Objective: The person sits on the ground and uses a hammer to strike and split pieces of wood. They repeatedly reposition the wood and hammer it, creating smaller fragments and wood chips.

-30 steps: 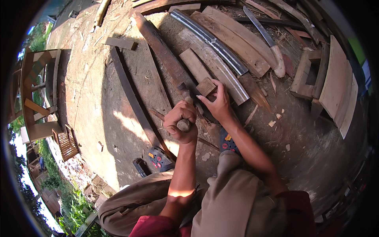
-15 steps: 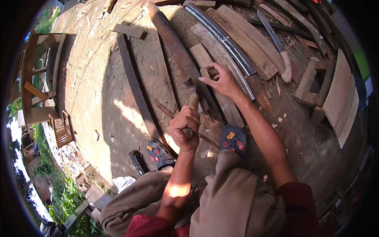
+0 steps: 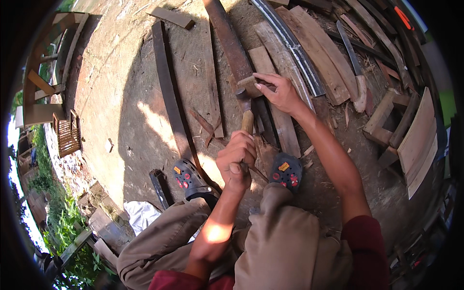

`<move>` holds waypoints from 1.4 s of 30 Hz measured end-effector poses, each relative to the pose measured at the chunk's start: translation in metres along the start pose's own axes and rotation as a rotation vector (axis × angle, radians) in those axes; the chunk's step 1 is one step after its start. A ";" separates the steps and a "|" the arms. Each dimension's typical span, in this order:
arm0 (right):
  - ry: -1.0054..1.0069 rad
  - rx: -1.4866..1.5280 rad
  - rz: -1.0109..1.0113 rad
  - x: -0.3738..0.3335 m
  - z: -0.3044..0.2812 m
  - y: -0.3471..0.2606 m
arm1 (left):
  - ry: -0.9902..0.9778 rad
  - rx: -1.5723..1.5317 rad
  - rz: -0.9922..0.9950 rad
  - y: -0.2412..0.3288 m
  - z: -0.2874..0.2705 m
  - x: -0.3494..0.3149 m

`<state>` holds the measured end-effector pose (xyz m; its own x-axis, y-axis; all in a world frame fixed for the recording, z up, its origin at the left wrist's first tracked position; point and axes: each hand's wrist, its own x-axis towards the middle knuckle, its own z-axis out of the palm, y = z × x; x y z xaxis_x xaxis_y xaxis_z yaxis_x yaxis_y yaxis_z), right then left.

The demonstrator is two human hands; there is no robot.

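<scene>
Holding a small wooden block [image 3: 250, 85] by its right end, between the thumb and fingertips of our right hand [image 3: 282, 94], we have it over the long brown beam [image 3: 232, 43], while our left hand [image 3: 236, 162] is wrapped around the handle of a hammer [image 3: 247, 119]. The hammer's head appears at the block's near edge, though we cannot tell whether they touch. We seem to be at a striking step, which would call for a steady block and right fingers clear.
</scene>
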<state>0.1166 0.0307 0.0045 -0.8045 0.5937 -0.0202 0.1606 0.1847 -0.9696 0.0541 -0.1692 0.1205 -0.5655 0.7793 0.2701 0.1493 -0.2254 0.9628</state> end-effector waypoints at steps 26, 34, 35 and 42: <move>0.213 0.006 -0.587 -0.060 0.067 -0.061 | -0.112 0.044 0.185 0.007 0.021 0.032; 0.151 0.181 -0.473 -0.041 0.066 -0.074 | -0.086 0.042 0.101 0.011 0.019 0.045; 0.147 0.177 -0.462 -0.039 0.064 -0.077 | -0.088 0.041 0.090 0.011 0.018 0.047; 0.149 0.148 -0.376 -0.039 0.055 -0.084 | -0.074 0.070 0.010 0.014 0.023 0.055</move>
<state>0.1030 -0.0517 0.0735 -0.6983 0.6149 0.3663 -0.2205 0.3021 -0.9274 0.0435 -0.1163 0.1492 -0.5024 0.8190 0.2772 0.2125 -0.1939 0.9577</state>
